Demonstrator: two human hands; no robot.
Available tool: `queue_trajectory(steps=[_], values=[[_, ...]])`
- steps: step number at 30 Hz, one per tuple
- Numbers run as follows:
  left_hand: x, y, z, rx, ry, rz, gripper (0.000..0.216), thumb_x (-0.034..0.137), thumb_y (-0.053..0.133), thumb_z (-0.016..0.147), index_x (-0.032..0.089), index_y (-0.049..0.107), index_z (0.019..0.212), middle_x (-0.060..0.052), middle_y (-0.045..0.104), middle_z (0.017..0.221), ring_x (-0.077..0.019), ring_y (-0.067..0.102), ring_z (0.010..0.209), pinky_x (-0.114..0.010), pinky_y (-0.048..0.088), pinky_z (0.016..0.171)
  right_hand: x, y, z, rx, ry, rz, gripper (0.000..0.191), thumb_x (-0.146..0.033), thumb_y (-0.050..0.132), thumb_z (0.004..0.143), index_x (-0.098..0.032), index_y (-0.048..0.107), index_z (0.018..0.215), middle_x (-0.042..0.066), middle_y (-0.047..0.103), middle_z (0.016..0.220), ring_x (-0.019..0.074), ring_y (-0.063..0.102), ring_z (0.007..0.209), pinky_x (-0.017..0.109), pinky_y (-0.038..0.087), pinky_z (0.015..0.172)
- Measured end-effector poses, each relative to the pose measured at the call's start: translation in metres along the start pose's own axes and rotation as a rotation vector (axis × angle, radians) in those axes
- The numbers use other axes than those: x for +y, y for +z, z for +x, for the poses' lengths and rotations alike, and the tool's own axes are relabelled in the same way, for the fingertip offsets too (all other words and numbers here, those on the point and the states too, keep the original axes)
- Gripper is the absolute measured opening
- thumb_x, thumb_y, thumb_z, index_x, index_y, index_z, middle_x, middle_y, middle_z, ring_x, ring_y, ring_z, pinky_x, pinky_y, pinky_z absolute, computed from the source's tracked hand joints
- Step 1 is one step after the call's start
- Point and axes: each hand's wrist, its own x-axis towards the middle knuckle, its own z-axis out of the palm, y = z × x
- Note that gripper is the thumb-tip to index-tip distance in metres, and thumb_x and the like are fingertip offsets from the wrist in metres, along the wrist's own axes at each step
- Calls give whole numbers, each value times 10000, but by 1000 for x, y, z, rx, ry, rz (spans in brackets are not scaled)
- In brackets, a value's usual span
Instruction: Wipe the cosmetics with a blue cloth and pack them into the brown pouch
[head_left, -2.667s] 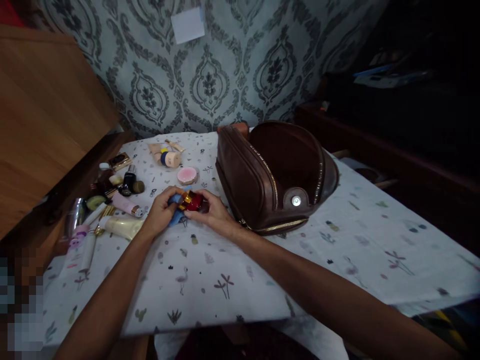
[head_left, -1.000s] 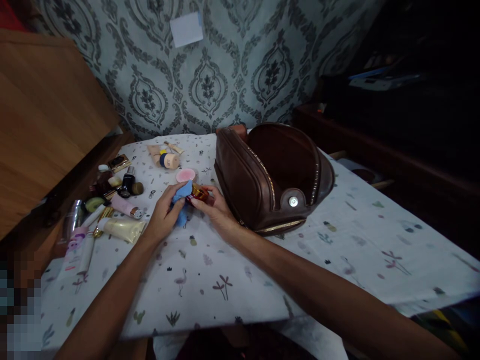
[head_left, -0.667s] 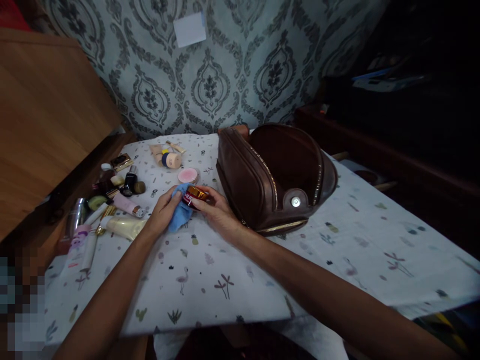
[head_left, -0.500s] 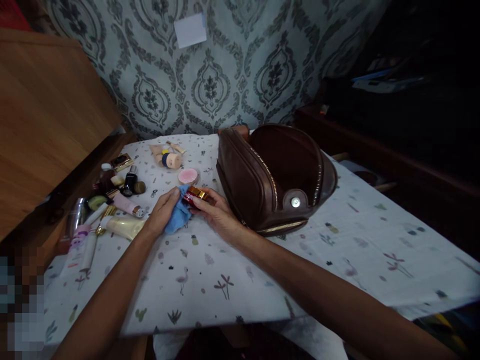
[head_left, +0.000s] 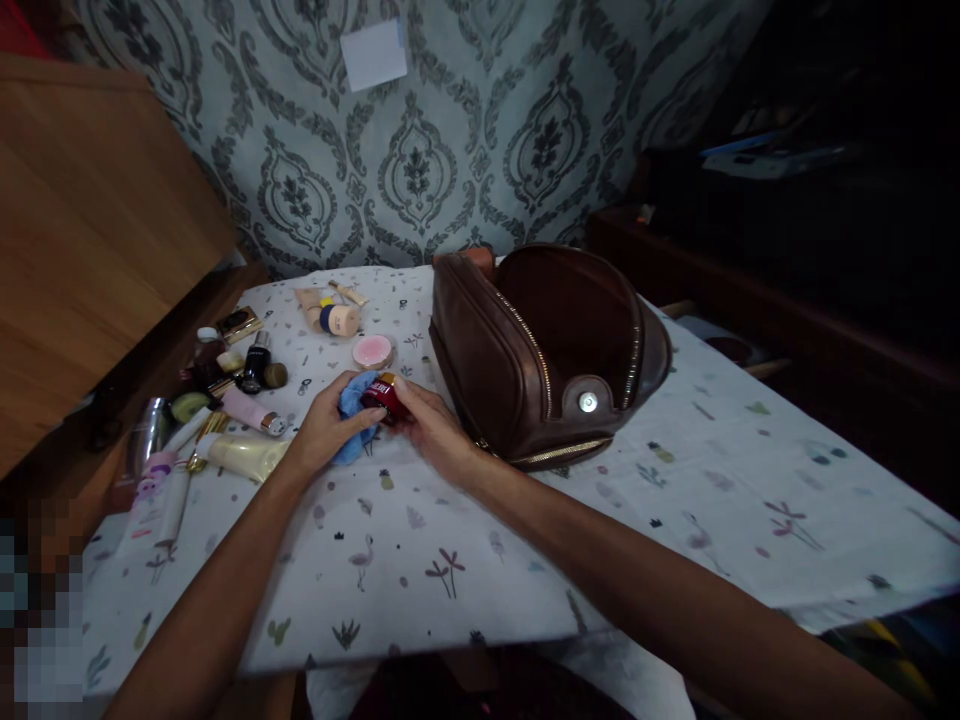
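Observation:
My left hand (head_left: 330,425) is closed on a blue cloth (head_left: 354,400), which presses against a small dark red jar (head_left: 381,393) with a gold lid. From the other side, my right hand (head_left: 427,425) grips the jar between thumb and fingers. Part of the lid is covered by my fingers. Just beyond the hands lies a round pink compact (head_left: 373,351). A brown leather toiletry bag (head_left: 487,360) stands to the right of my right hand, its zipped top gaping wide.
Several cosmetics lie at the left, among them a pale yellow tube (head_left: 240,455), a pink tube (head_left: 251,410) and a dark bottle (head_left: 257,362). Farther back is a beige bottle (head_left: 343,320). A patterned white cloth (head_left: 420,540) covers the table. A wooden panel (head_left: 97,230) rises at the left.
The jar has been turned in my hands, so its red side and lettering face me more. My left thumb now reaches across the jar's near side.

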Motion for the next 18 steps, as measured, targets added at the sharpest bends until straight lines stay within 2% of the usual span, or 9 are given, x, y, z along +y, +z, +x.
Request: queue_trajectory(steps=[3,7,11,14,18], values=[[2,-1,0,27,-13,-5,462,481,755,739,167,648,1061,-21,691,942,-195,630,855,-283,514,787,2,0,0,-23,27,105,527,-654,788,654,-198,693,898,16,669,846,143,573,752,261,494,661],[3,-3,-1,42,16,20,499,480,748,764,163,648,1136,-57,700,1070,-225,644,961,-323,508,881,4,-2,0,-42,30,146,518,-590,849,624,-185,715,918,24,674,887,150,602,816,262,542,713],[3,-4,-2,95,197,136,337,420,638,887,176,688,1115,-73,680,1079,-225,623,1033,-364,471,974,6,-4,-1,-8,15,147,472,-511,872,631,-211,723,964,27,671,966,169,617,883,283,578,732],[6,-1,-4,108,340,237,255,342,588,937,199,706,1112,-63,659,1057,-208,610,1043,-360,477,971,7,-4,-1,19,12,156,457,-464,880,628,-219,717,978,29,671,1005,175,623,928,288,586,760],[8,6,-9,138,469,418,229,270,586,944,213,709,1129,-67,601,1089,-206,583,1072,-367,490,963,9,-4,1,52,10,240,386,-446,875,652,-188,687,870,-6,666,852,139,625,831,271,579,765]])
